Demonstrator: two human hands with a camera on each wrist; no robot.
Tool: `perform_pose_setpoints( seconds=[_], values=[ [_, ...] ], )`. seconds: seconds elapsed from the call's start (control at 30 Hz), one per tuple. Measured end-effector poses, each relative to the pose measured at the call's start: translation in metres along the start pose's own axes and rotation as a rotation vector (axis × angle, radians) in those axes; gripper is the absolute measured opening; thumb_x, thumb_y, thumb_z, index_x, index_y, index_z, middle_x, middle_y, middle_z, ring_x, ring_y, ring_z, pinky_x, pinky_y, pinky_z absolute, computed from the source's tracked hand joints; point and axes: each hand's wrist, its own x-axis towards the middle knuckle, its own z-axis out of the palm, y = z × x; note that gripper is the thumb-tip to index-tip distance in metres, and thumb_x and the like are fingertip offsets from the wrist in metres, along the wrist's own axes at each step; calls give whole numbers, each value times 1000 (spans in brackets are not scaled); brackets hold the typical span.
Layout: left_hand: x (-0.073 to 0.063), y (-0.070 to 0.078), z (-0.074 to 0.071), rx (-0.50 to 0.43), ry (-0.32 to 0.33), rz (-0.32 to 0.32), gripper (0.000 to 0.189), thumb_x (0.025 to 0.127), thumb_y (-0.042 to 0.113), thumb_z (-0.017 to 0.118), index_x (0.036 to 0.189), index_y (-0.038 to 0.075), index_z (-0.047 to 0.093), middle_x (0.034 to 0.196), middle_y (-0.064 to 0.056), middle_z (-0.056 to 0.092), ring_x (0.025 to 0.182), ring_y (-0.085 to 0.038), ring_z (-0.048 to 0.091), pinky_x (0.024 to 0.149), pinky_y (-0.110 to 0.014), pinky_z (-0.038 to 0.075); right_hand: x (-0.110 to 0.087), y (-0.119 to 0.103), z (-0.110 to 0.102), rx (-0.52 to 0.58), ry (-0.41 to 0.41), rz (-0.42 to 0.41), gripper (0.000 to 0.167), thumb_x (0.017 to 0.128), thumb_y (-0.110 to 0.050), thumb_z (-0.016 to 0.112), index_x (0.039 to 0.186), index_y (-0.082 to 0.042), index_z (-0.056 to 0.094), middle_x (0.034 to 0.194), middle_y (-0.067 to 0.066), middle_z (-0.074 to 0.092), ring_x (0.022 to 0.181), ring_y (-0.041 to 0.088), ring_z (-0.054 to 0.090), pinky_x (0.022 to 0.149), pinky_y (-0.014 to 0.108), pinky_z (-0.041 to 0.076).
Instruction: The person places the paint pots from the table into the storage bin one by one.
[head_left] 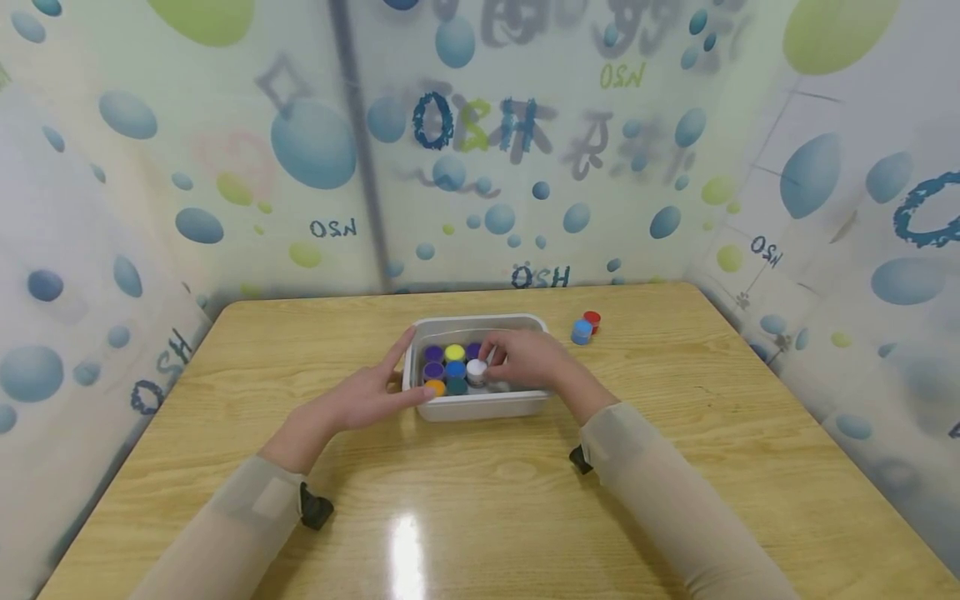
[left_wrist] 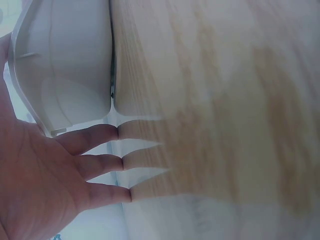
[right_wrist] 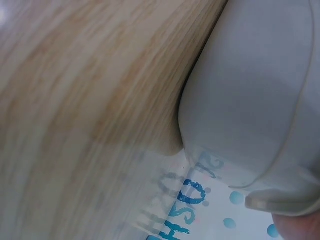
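A white plastic bin (head_left: pixel 487 408) stands on the table, holding small jars with purple, yellow (head_left: pixel 454 353), blue (head_left: pixel 455 369), orange and dark green (head_left: pixel 456 386) lids. Inside it my right hand (head_left: pixel 525 357) pinches a white-lidded jar (head_left: pixel 477 372) between thumb and fingertips, right beside the other jars. My left hand (head_left: pixel 367 396) lies spread at the bin's left end, thumb over the front rim and index finger at the back corner. In the left wrist view, the other fingers (left_wrist: pixel 102 162) are straight, their tips down at the tabletop. The right wrist view shows mostly the bin's outer wall (right_wrist: pixel 250 95).
To the right of the bin, a blue jar (head_left: pixel 582 332) and a red jar (head_left: pixel 592 321) stand together on the wooden table (head_left: pixel 480 492). Patterned curtain-like walls (head_left: pixel 465 225) close off the table's back and both sides.
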Motion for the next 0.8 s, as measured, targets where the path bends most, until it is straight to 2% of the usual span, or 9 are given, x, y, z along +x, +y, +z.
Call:
perform_pose_setpoints(
  seconds=[0.27,0.5,0.7,0.8],
  values=[
    [-1,0,-1,-4,-3,-5,114,98,81,59,174,43,-16,164,-28,53,149,-50,56,119,-69,46,0,3,2,66,21,3,18,102,-33,80,117,-24,75,105,-8,79,97,12,72,97,40,61],
    [0,-1,-1,2,-4,0,114,98,81,59,175,42,-15,163,-27,54,148,-49,57,119,-69,47,0,7,3,149,62,-25,20,102,-34,82,120,-26,76,100,-9,75,93,14,68,90,35,60],
    [1,-2,-1,10,-4,4,113,99,81,59,175,42,-15,163,-28,54,147,-50,57,118,-70,47,-1,8,0,256,91,-58,28,102,-31,82,128,-21,77,102,-4,73,95,18,65,86,33,58],
    [0,-2,-1,13,-1,9,112,99,79,59,175,41,-15,163,-28,55,147,-50,58,117,-70,48,-3,9,-3,319,130,-82,29,103,-27,81,130,-17,76,103,-1,74,93,19,64,83,31,56]
  ],
)
